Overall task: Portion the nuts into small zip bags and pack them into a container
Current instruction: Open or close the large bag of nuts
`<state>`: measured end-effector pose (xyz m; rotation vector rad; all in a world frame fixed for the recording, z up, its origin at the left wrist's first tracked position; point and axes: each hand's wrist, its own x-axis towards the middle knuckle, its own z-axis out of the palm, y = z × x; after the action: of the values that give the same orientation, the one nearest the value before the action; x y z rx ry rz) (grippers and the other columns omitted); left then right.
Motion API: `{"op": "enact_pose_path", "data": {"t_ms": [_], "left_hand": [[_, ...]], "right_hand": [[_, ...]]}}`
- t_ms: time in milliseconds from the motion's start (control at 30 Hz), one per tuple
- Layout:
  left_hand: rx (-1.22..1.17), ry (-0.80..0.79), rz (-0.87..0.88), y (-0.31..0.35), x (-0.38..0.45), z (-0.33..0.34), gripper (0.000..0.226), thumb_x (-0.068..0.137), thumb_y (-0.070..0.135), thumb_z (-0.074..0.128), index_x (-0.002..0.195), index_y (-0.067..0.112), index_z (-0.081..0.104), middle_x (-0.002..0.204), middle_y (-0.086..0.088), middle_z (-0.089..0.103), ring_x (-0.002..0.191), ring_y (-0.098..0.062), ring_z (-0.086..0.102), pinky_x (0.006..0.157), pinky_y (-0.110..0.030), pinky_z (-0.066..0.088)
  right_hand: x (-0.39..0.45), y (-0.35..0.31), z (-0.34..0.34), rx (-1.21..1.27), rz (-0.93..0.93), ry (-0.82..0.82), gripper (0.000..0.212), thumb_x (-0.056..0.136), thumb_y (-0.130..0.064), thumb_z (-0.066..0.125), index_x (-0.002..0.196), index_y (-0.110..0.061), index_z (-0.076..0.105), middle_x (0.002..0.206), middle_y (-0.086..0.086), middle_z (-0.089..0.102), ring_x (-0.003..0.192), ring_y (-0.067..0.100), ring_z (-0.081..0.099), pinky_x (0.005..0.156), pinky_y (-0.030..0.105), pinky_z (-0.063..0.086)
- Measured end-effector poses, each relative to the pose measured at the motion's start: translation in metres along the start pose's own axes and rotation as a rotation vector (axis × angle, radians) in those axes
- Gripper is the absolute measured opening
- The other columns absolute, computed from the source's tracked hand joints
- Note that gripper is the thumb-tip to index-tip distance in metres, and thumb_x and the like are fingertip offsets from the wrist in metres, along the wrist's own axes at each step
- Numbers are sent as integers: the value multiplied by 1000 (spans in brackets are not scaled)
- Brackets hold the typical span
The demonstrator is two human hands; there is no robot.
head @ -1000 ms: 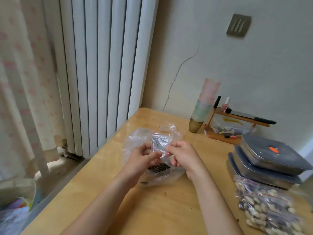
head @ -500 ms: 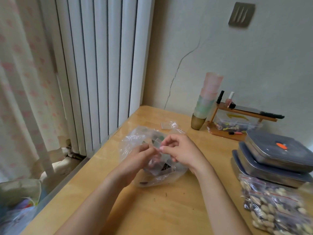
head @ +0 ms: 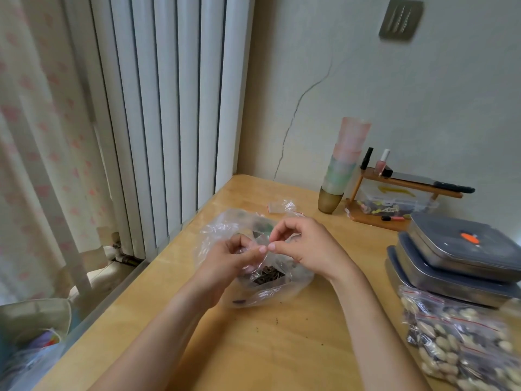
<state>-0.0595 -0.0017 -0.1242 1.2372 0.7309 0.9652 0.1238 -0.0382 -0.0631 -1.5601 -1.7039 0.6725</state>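
Note:
A small clear zip bag (head: 269, 273) with dark seeds in its bottom hangs over a large crumpled clear plastic bag (head: 217, 231) on the wooden table (head: 282, 348). My left hand (head: 231, 261) and my right hand (head: 304, 246) pinch the small bag's top edge between thumb and fingers, fingertips almost touching. At the right edge lies a pile of filled zip bags of nuts (head: 462, 342). Behind them stand two stacked metal containers with dark lids (head: 456, 255).
Empty zip bags (head: 282, 206) lie behind the big bag. A stack of pastel cups (head: 342, 167) and a small wooden rack (head: 394, 193) with bottles and a clear box stand at the wall. A white radiator is at the left, past the table edge.
Both hands lowered the small bag toward the big bag and drew their fingertips together along its top edge. The camera tilted a little.

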Motion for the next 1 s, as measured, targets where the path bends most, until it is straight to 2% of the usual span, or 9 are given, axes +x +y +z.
{"op": "enact_pose_path", "data": {"t_ms": [133,333,433,500,600,733,800,900,1000], "left_hand": [[2,-3,-19,-1,0,-4,24,82,21,82,85,9,62,76,-10,60,71,-23,51,71,-37,46],[25,-113,2,2,-1,-4,22,89,16,77,92,9,56,86,-12,58,69,-20,52,67,-30,46],[61,-211,8,6,-3,-3,19,93,15,72,95,10,54,97,-10,64,87,-21,67,78,-31,54],[52,-217,20,8,-5,-2,18,93,13,71,97,8,55,100,-9,67,94,-20,70,82,-29,56],[86,-160,92,9,-5,-1,16,92,7,71,94,4,56,88,-6,64,79,-11,65,71,-19,51],[169,-154,191,7,-4,-1,22,93,11,71,89,-2,54,88,-15,66,85,-23,61,78,-38,46],[200,-165,196,6,-4,0,26,91,14,74,92,-2,54,90,-16,66,87,-23,60,79,-41,46],[262,-126,145,7,-6,1,38,85,18,82,105,8,51,105,-1,65,100,-8,62,83,-26,51],[344,-161,95,6,-7,-1,55,82,35,84,124,24,51,124,10,62,117,-2,59,96,-28,51]], "right_hand": [[-4,-1,-6,-35,-33,-18,9,86,-14,76,82,-20,70,59,-18,57,50,11,38,55,23,35],[-6,-3,-4,37,-28,-162,8,84,-10,66,87,-18,64,91,13,69,58,20,58,62,35,49],[-5,0,-4,4,-26,-207,14,86,-13,66,93,-24,72,94,17,71,73,25,65,78,43,57],[-5,2,-6,0,-23,-185,16,87,-20,66,97,-28,76,97,10,72,84,23,65,90,46,56],[-6,1,-7,-15,23,-194,17,94,-41,66,93,-29,78,91,3,73,86,16,65,95,47,54],[-5,1,-1,-115,86,-195,58,79,-78,57,89,-25,77,90,4,76,88,21,72,94,50,57],[-5,1,2,-131,88,-178,51,83,-73,58,87,-26,76,84,-1,76,82,16,71,91,50,59],[-6,-2,-1,-123,29,-152,22,94,-50,65,90,-31,76,77,-2,72,76,12,66,89,47,56],[-9,-9,-2,-179,-36,-167,14,96,-46,66,96,-38,78,80,-9,74,77,7,66,79,33,56]]}}
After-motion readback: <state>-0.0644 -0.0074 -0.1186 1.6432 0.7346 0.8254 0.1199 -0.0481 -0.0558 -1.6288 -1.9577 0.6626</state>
